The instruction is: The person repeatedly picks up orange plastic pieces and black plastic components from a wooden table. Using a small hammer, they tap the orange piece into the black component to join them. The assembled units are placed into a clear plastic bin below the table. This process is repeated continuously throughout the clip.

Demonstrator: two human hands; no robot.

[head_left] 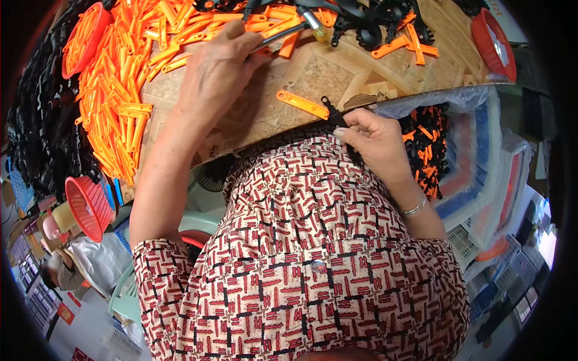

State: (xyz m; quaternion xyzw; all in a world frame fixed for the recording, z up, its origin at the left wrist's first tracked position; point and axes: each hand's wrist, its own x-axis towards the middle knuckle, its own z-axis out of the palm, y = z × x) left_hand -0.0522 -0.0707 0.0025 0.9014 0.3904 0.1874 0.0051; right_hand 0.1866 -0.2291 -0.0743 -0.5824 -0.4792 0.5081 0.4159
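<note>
My left hand (pixel 220 69) is over the table at the upper left centre, fingers closed round the dark handle of a small hammer (pixel 315 27) with a yellowish head. The hammer's head lies toward the orange and black parts at the far side. At the table's near edge, my right hand (pixel 376 138) pinches a black plastic part (pixel 335 114). An orange plastic strip (pixel 301 104) meets that black part at one end and points left over the tabletop. Whether the two are joined is too small to tell.
A large heap of orange strips (pixel 123 78) covers the table's left side, beside piled black parts (pixel 45 120). Red baskets stand at upper left (pixel 90 39), lower left (pixel 90 207) and far right (pixel 494 45). Under the right edge, a plastic-lined container (pixel 475 144) holds black-and-orange pieces.
</note>
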